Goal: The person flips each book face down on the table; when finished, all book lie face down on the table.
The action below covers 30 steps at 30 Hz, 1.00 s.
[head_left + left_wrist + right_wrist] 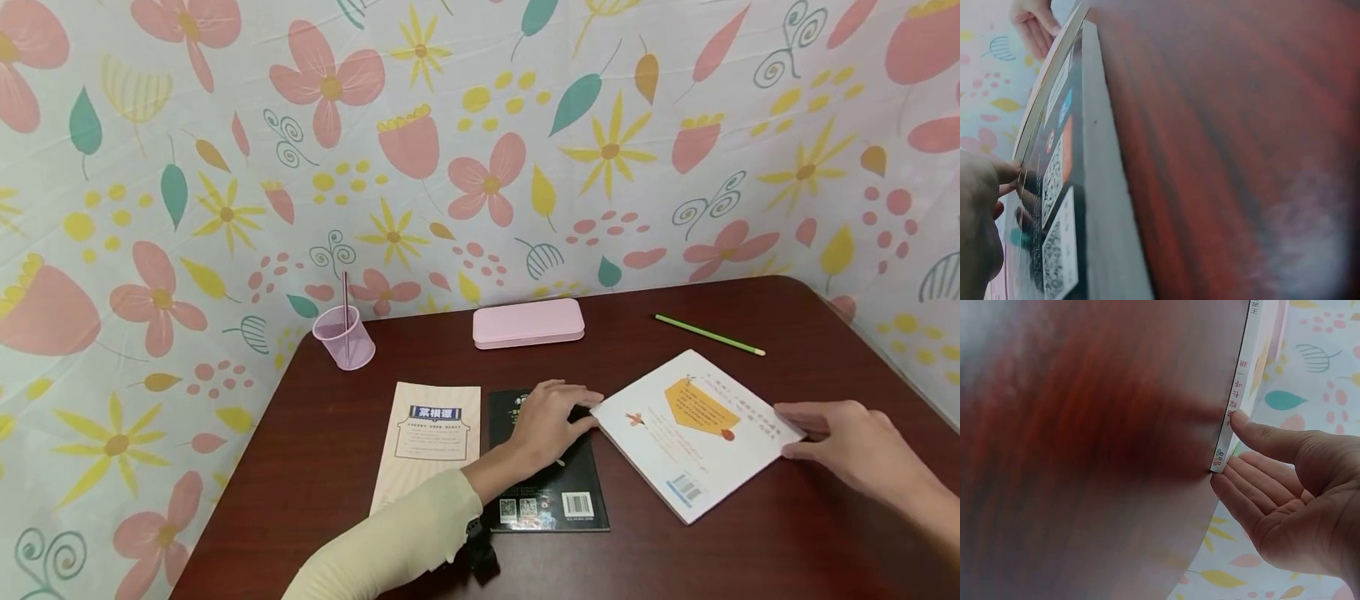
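A white book point(697, 433) with an orange emblem on its cover is turned corner-on at the right of the table. My left hand point(551, 425) reaches over a black book point(551, 500) and pinches the white book's left corner between thumb and fingers. On the opposite corner, my right hand point(862, 442) holds the book, thumb on the near side and fingers beyond. In the right wrist view, the thumb of that hand point(1310, 500) touches the spine of the white book point(1235, 406). A cream book point(435, 433) lies left of the black one, partly hidden by my sleeve.
Toward the back of the dark wooden table point(420, 350) lie a pink pencil case point(528, 325) and a green pencil point(708, 335). At the back left corner, a pink mesh pen cup point(345, 340) holds a pencil. A flowered cloth point(480, 167) hangs behind the table.
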Each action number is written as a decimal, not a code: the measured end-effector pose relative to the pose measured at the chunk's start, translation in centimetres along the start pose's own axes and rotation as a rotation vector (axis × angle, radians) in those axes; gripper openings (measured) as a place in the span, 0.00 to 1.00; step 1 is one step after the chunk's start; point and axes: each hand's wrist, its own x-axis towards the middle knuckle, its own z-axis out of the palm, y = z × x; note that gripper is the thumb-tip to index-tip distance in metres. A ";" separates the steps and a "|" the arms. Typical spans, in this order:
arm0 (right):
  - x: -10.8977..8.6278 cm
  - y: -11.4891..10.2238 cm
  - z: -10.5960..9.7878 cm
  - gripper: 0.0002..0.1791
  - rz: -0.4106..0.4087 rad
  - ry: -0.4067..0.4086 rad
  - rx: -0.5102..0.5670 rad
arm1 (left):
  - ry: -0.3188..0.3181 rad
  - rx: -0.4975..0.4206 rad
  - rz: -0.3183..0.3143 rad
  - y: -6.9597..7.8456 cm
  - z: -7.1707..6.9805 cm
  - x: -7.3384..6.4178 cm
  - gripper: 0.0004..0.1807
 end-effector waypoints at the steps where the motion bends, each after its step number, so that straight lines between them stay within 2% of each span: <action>1: 0.1 0.0 0.0 0.36 -0.004 0.000 0.002 | 0.009 -0.004 0.004 0.1 0.0 -0.1 0.18; 6: 0.6 0.1 -0.2 0.33 -0.004 0.008 0.009 | 0.040 -0.001 0.003 0.3 -0.1 -0.7 0.16; 11: 1.0 0.3 -0.2 0.32 -0.016 0.029 0.003 | 0.042 0.020 -0.005 0.6 -0.2 -1.3 0.15; 19: 2.6 1.0 0.0 0.31 -0.021 0.056 -0.006 | -0.011 0.052 0.026 1.8 -0.3 -2.0 0.13; 24: 3.4 1.0 0.0 0.30 -0.029 0.039 -0.004 | -0.051 0.077 0.037 2.8 -0.4 -2.3 0.13; 30: 4.0 0.9 -0.1 0.30 -0.076 -0.003 0.025 | -0.087 0.103 0.024 3.8 -0.4 -2.9 0.12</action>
